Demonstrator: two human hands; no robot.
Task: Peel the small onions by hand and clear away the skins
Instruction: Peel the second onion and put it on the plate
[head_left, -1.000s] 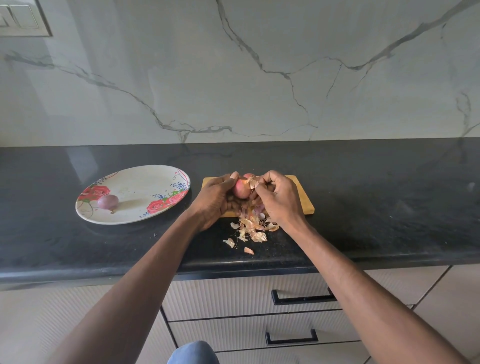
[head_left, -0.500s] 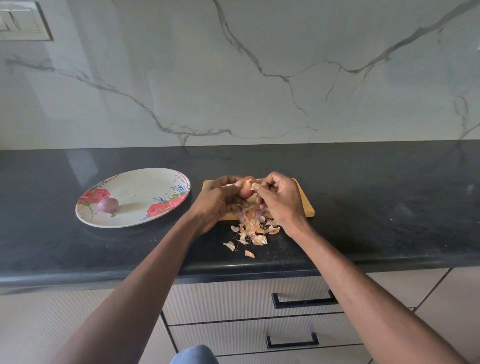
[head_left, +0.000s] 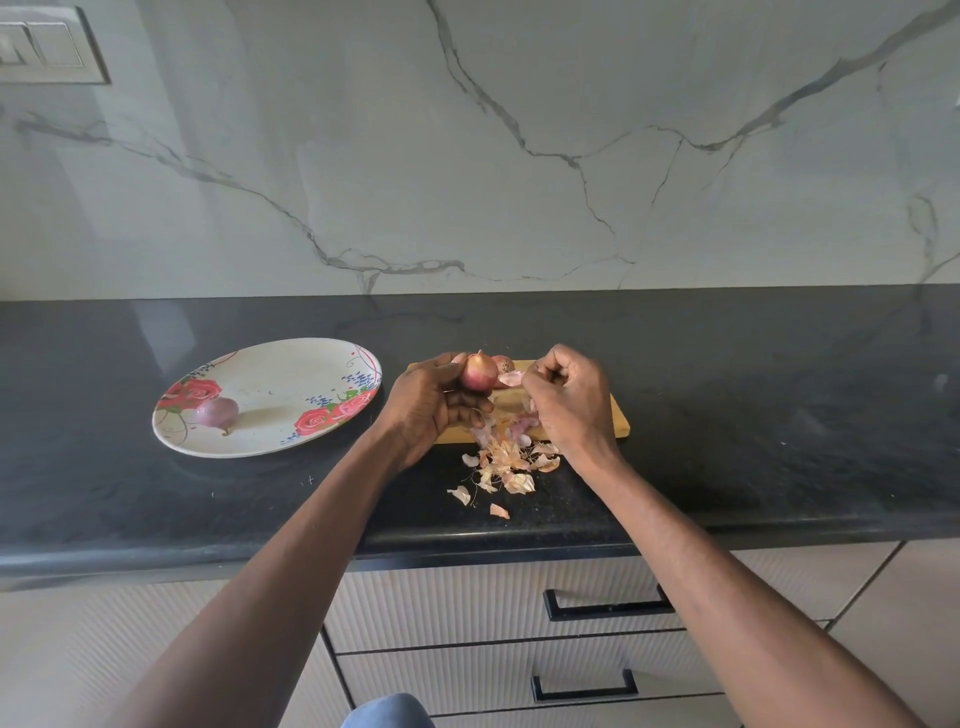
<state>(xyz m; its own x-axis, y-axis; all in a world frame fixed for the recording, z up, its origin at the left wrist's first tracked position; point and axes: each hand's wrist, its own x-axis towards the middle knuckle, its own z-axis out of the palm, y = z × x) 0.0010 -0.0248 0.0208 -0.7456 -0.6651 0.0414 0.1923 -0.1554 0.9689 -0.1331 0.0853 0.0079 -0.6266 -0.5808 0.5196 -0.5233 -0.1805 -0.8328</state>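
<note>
While hands (head_left: 498, 400) peel, skins (head_left: 506, 465) crowd counter edge (head_left: 467, 545).

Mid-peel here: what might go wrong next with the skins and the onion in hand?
Loose skins lie past the cutting board near the counter's front edge, so they may well drop to the floor. The left hand holds the onion only at its fingertips; the right hand pulling the skin strip might tug it free.

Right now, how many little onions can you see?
3. One lies on the flowered plate, one is held in the left hand, one peeks out behind it on the cutting board. Hands may hide more.
</note>
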